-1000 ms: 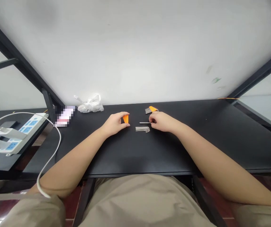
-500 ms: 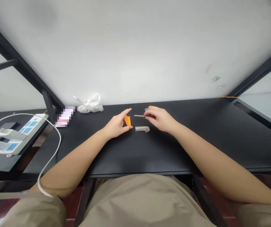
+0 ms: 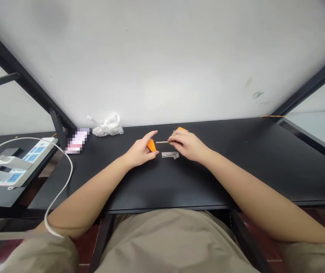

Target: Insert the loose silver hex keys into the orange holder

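My left hand [image 3: 139, 152] is closed around an orange hex key holder [image 3: 151, 145], with thumb and forefinger at its two ends. Between the fingers of my right hand [image 3: 187, 145] is one hex key [image 3: 162, 142], its straight end pointing left, just short of the holder. Below it on the table lies a row of several L-shaped hex keys [image 3: 169, 154], side by side with their bends to the right. Behind my right hand a second orange holder [image 3: 182, 129] with metal keys is partly hidden.
The black table [image 3: 162, 185] meets a white wall. A clear plastic bag [image 3: 108, 127] and a blurred flat item [image 3: 78, 141] lie at the back left. Farther left is a power strip [image 3: 28, 161], and a white cable [image 3: 71, 170] loops over my left forearm.
My right hand has moved left with the hex key, bringing its tip closer to the orange holder. The holder has tilted slightly in my left hand.
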### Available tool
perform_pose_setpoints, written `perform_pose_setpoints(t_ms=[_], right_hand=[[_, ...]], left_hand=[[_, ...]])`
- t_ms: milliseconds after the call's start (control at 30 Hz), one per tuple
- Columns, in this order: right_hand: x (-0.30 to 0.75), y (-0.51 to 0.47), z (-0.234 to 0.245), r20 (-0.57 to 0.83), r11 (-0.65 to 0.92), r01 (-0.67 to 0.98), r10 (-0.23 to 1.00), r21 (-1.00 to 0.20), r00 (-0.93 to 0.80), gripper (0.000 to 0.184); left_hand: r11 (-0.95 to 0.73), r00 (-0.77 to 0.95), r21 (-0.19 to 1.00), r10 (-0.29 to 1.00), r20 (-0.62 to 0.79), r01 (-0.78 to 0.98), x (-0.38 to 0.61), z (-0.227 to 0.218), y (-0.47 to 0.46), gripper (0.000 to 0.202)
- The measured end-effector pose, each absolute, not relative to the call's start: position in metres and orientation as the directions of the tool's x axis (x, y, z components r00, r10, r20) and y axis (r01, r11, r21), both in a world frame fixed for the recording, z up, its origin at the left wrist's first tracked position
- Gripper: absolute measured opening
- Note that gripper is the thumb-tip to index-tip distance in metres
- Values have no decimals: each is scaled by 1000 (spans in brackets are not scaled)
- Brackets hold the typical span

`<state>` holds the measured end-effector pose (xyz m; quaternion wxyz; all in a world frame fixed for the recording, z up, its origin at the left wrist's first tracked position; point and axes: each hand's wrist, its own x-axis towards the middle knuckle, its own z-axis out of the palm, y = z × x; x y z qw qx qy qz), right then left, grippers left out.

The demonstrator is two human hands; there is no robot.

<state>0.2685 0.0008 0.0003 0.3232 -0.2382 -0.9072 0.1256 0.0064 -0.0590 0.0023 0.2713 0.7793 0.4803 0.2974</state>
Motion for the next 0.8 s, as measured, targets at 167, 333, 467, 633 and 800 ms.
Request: perform_pose_setpoints(t_ms=[167,333,467,633,800], right_hand=[[268,-1,1,545,864,339,499,-371,-674,18],[268,-2,2,559,868,336,494,-366,-666,19],[266,-3,2,562,878,331,476,-345,-677,20],[265,-4,-1,557,891,317,451,-325,-697,22],[269,-1,-1,548,877,358,480,-321,-685,21]], left_hand=[[-399,380,726,903,204,560,8,0,-58,79],[-384,391,728,904,172,568,9,0,-59,81],[-381,407,732,900,155,565,12,-1,-62,84],[-368,427,745,896,124,556,14,0,-64,84],[-352,408,756,905,123,552,15,2,-65,81]])
